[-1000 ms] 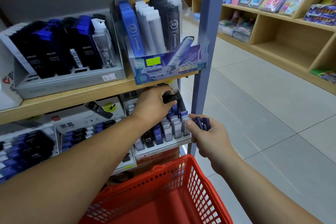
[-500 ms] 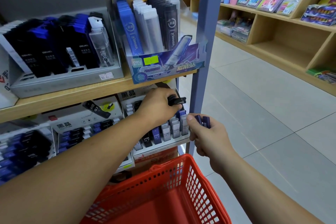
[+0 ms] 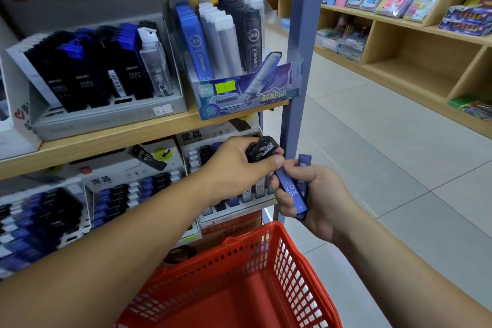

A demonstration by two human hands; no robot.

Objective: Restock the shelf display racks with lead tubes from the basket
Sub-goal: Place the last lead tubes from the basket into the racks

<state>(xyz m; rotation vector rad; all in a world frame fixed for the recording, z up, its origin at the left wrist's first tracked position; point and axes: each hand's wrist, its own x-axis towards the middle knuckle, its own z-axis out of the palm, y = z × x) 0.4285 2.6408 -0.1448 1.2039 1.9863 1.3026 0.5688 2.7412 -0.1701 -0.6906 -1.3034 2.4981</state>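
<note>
Head view, looking down at both hands in front of a stationery shelf.

- Left hand point(image 3: 237, 170): fingers curled round a small bunch of black lead tubes point(image 3: 262, 150), "HB 0.7" readable on one. The bunch sits just in front of the header card of the lower display rack point(image 3: 234, 212).
- Right hand point(image 3: 319, 202): fingers wrapped round purple lead tubes point(image 3: 291, 190), the front one tilted with "HB 0.7" facing the camera and a second standing up behind it. The exact count is unclear.
- The left thumb lies close against the top end of the front purple tube. Cannot tell whether they touch.
- Both hands are above the far rim of the red basket point(image 3: 253, 250), which is low in the frame with mesh walls and a solid floor.
- The lower display rack is white, with stepped rows of short tubes in black, purple and grey standing upright. Part of it is hidden by the left hand.
- Neighbouring rack point(image 3: 119, 173) to the left holds dark and blue tubes; blurred.
- On the wooden shelf point(image 3: 119, 141) above, a grey tray point(image 3: 106, 117) holds black and blue tube packs, and beside it a printed blue carton point(image 3: 253, 98) holds tall blue, white and black tubes.
- A grey-blue upright post point(image 3: 300, 74) stands at the shelf's right end, just behind the hands.
- Pale tiled floor point(image 3: 386, 168) to the right, with wooden shelving point(image 3: 399, 66) of colourful packs across the aisle.
</note>
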